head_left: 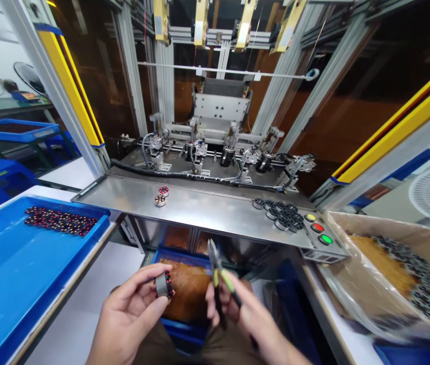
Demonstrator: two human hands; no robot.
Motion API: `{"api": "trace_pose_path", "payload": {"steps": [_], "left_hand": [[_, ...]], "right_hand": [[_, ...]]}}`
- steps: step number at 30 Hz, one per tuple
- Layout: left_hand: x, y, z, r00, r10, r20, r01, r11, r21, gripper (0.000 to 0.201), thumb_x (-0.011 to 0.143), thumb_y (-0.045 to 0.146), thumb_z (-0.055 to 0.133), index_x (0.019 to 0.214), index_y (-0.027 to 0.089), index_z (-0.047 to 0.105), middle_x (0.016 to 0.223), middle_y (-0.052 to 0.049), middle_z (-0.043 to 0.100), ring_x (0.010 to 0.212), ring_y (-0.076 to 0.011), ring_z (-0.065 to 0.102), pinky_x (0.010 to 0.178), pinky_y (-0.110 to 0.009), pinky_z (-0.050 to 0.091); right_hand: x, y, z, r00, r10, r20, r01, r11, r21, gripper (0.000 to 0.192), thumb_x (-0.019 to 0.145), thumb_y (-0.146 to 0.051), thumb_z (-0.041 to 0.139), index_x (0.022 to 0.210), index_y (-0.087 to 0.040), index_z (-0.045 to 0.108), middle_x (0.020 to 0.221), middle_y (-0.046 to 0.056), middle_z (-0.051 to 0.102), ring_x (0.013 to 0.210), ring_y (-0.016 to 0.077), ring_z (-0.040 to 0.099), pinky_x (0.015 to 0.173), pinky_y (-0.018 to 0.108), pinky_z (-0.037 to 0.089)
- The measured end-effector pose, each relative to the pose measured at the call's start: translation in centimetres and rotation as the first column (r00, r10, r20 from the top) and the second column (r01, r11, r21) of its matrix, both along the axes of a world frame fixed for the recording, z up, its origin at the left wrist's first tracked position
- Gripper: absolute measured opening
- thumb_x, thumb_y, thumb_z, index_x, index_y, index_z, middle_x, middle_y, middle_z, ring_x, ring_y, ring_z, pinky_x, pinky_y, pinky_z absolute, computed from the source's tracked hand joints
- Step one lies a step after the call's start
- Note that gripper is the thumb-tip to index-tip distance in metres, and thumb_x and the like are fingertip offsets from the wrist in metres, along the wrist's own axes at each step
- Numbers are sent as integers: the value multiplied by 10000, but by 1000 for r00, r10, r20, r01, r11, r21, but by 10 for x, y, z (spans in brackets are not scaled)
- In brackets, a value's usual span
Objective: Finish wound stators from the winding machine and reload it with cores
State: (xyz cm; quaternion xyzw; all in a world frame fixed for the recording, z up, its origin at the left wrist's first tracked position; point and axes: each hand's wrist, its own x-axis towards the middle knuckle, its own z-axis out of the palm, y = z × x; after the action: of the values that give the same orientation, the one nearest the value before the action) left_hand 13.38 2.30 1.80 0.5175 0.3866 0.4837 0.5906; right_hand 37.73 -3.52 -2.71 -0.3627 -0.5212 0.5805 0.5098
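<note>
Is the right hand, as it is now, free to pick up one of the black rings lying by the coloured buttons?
Probably not straight away: the right hand is closed around small pliers. The black rings lie uncovered on the metal shelf, with nothing blocking them.

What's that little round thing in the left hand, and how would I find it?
Start at the long steel shelf, then look below it. The left hand pinches a small wound motor stator: grey ring, red windings. Others lie in the blue tray; only this one is held.
</note>
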Motion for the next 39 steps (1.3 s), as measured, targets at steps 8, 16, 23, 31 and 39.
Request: {"api": "trace_pose_path", "payload": {"steps": [8,16,23,31,39], "left_hand": [[13,3,1,998,-19,-63,21,999,30,300,777,216,764,1070,274,736,1105,-36,758,980,-164,715,887,-174,545],[11,-3,7,996,8,-93,2,994,109,280,765,188,763,1032,272,762,1109,-38,767,993,-185,732,876,-167,546],[15,-2,11,993,22,-119,-6,991,131,277,758,197,764,1023,277,768,1091,-42,769,955,-189,744,858,-178,556],[14,-4,7,993,27,-113,-16,995,102,280,753,198,772,1018,288,765,1100,-28,761,999,-170,727,892,-156,533],[15,-12,6,993,105,-54,-96,985,147,130,814,237,719,927,294,746,1061,-12,762,1069,-147,681,905,-146,521]], "right_hand": [[-39,-31,-35,966,-81,245,10,961,277,556,853,-323,599,1372,-209,437,927,88,623,701,147,570,658,272,503],[-38,-14,-14,925,-100,368,-57,918,393,724,735,-251,592,1433,-165,418,988,115,616,853,213,580,767,331,520],[-42,-13,-13,924,-164,346,-29,872,489,694,747,-202,533,1430,-176,414,891,87,624,749,185,574,654,282,497],[-41,-16,-17,859,-320,401,59,838,543,728,688,-109,498,1410,-199,462,758,44,605,626,172,545,536,247,429],[-35,-11,-16,936,-152,316,-32,860,509,667,858,-369,517,1484,-189,373,1037,139,595,867,224,578,738,339,500]]}}
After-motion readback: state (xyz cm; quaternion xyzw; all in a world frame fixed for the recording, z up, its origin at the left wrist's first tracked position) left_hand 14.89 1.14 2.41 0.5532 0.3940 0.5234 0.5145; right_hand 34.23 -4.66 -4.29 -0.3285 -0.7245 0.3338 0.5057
